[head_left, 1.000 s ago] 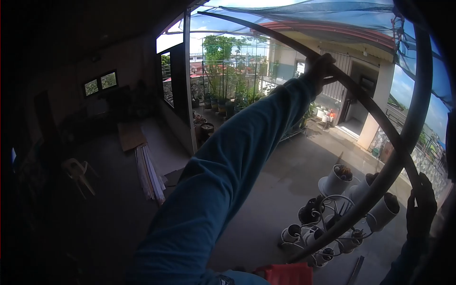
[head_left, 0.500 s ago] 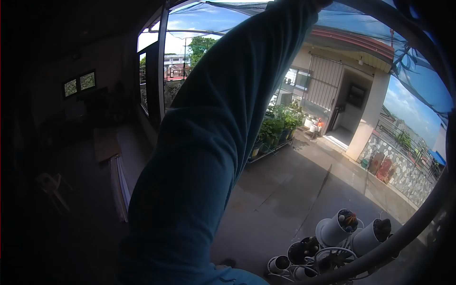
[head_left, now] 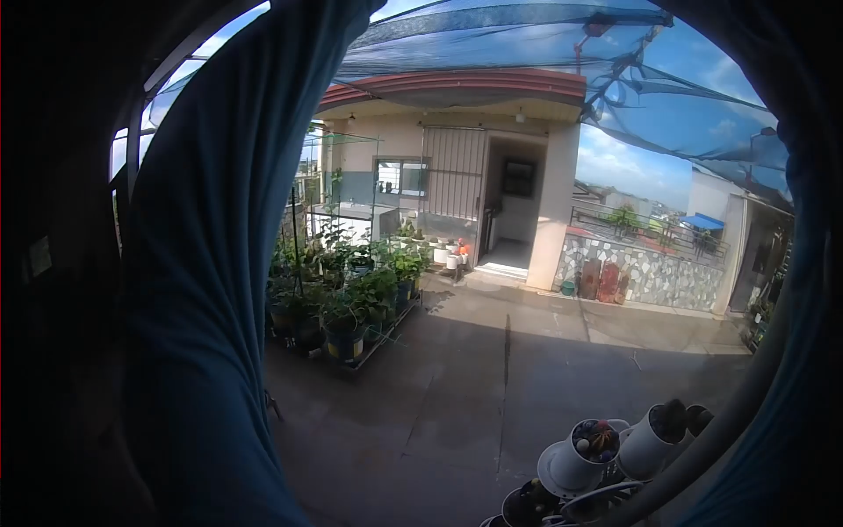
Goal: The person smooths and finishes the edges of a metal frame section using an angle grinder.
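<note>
A raised blue sleeve (head_left: 202,263) fills the left side of the head view and runs up past the top edge. Another blue sleeve (head_left: 760,439) shows dimly along the right edge. Neither of my hands is in view, so what they hold or touch is hidden. Inside the right sleeve curves a thick dark tube-like band (head_left: 729,430). Beyond it, at the lower right, stand white pots (head_left: 566,470) with small plants, on a white metal stand.
Leafy potted plants (head_left: 342,299) crowd a low rack at the left on the concrete floor (head_left: 457,395). Farther back are a small building with an open doorway (head_left: 514,206) and a stone-patterned wall (head_left: 667,277). Dark netting (head_left: 492,39) hangs overhead.
The view has swung right and levelled. The raised sleeve has shifted from the middle to the left. The hand partly seen at the top has left the view, and a sleeve shows at right.
</note>
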Demonstrator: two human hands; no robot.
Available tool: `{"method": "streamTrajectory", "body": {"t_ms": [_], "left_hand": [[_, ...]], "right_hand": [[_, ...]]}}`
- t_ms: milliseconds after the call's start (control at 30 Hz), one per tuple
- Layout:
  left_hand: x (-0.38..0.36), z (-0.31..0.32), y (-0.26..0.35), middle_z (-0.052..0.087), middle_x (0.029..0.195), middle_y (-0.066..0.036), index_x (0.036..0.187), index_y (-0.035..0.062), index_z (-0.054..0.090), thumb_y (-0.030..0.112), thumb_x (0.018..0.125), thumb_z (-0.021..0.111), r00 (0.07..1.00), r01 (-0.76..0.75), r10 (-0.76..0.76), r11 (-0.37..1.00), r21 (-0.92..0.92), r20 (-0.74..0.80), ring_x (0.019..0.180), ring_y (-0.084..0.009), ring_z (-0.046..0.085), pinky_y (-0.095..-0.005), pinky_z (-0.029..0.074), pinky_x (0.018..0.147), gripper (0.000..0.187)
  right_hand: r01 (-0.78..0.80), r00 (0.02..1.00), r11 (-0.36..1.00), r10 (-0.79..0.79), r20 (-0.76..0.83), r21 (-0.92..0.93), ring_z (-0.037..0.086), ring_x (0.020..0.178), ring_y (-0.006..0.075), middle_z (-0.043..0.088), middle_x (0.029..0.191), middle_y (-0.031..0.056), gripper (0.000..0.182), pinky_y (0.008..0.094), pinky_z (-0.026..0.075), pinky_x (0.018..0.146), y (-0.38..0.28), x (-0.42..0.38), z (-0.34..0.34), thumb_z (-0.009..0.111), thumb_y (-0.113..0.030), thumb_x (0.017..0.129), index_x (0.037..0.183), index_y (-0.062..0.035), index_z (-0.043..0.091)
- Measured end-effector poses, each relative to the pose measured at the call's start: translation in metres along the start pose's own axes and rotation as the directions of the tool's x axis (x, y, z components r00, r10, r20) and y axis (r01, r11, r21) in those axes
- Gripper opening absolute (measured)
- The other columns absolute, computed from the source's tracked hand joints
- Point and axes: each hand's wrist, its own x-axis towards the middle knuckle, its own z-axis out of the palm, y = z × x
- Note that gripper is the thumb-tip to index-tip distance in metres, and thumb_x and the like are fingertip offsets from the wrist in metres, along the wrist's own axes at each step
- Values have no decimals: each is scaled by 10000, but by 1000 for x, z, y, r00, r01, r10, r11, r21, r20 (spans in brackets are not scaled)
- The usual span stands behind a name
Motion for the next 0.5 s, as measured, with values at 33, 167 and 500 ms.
{"method": "streamTrajectory", "body": {"t_ms": [33,167,500], "left_hand": [[17,-16,9,587,1022,-123,1179,72,549,412,959,468,1000,-14,15,1000,-14,21,889,-233,576,-393,515,767,413],[110,-123,71,580,1031,-113,1199,82,549,437,963,450,993,-105,102,994,44,52,871,-212,568,-381,509,752,437],[166,-88,51,595,983,-116,1191,43,555,418,991,387,968,-222,203,967,-128,-150,825,-228,572,-373,528,702,456]], "right_hand": [[-9,999,998,6,-46,-64,689,897,269,718,919,103,448,416,547,792,0,-7,22,701,-387,800,1135,-95,640],[-87,993,973,67,-97,-214,474,1200,321,489,1298,191,544,468,393,998,-1,-58,22,657,-358,792,1252,-93,538],[-59,982,752,160,96,-656,242,1397,379,342,1464,197,818,555,231,1126,107,-197,-14,748,-289,672,1410,-160,420]]}}
